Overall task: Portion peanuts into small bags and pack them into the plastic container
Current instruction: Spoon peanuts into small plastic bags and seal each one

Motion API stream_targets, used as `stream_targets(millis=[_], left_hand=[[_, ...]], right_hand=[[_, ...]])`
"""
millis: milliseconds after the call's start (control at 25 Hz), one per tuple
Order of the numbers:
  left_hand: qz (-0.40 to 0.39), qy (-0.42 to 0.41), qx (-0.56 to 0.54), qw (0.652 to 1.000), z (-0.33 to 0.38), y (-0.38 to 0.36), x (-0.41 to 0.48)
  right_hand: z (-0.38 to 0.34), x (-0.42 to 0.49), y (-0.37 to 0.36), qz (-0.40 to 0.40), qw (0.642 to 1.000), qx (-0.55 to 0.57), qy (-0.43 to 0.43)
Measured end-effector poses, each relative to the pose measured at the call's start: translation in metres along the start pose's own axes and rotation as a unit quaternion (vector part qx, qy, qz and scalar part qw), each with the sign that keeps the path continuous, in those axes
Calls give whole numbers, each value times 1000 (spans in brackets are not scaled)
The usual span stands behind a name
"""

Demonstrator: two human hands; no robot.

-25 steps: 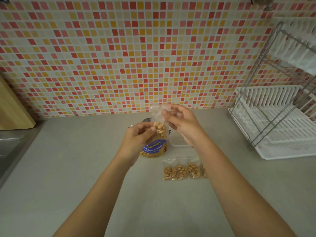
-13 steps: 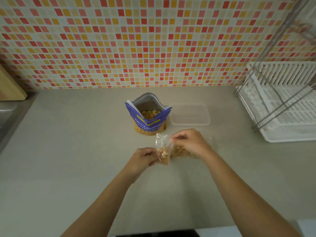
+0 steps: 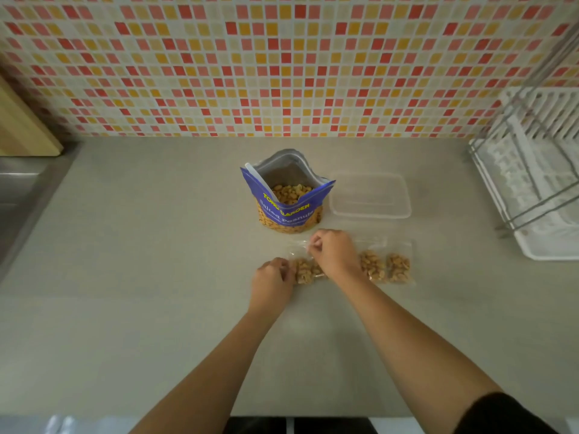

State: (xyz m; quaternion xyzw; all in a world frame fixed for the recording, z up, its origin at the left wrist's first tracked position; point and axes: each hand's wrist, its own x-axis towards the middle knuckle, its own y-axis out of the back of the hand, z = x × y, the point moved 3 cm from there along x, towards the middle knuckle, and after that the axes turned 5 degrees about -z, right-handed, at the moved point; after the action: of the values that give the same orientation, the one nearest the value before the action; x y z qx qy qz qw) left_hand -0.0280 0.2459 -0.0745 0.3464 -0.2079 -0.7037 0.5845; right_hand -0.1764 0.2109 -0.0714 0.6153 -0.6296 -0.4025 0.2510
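A small clear bag of peanuts (image 3: 304, 270) lies flat on the counter between my hands. My left hand (image 3: 273, 281) pinches its lower left edge. My right hand (image 3: 332, 255) pinches its top strip, fingers curled. Two more filled small bags (image 3: 384, 266) lie side by side just right of my right wrist. Behind them stands the open blue peanut pouch (image 3: 286, 202) with a white scoop handle (image 3: 259, 182) sticking out. The clear plastic container (image 3: 370, 195) sits to the pouch's right with nothing visible inside.
A white dish rack with a metal frame (image 3: 532, 180) fills the right side. A wooden board (image 3: 22, 126) leans on the tiled wall at the left, above a steel sink edge (image 3: 15, 195). The grey counter (image 3: 141, 277) stretches toward me.
The small bag came down from in front of the pouch to the counter and now lies flat beside the two filled bags. Both hands followed it down.
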Motion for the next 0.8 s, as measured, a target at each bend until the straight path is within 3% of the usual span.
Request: stream_targets(millis=[160, 280, 360, 440, 600, 800], left_hand=[[73, -10, 20, 997, 7, 20, -2], [213, 6, -118, 970, 18, 72, 5], [256, 0, -197, 946, 32, 108, 19], [241, -38, -204, 948, 53, 133, 35], [173, -89, -76, 978, 74, 145, 63], [144, -100, -119, 977, 90, 160, 61]], right_hand=[[0, -13, 12, 86, 993, 82, 3], [-10, -24, 43, 226, 960, 164, 34], [-21, -24, 65, 263, 947, 171, 69], [-34, -19, 84, 241, 954, 145, 101], [-47, -3, 100, 170, 976, 59, 124], [-54, 0, 108, 154, 977, 15, 150]])
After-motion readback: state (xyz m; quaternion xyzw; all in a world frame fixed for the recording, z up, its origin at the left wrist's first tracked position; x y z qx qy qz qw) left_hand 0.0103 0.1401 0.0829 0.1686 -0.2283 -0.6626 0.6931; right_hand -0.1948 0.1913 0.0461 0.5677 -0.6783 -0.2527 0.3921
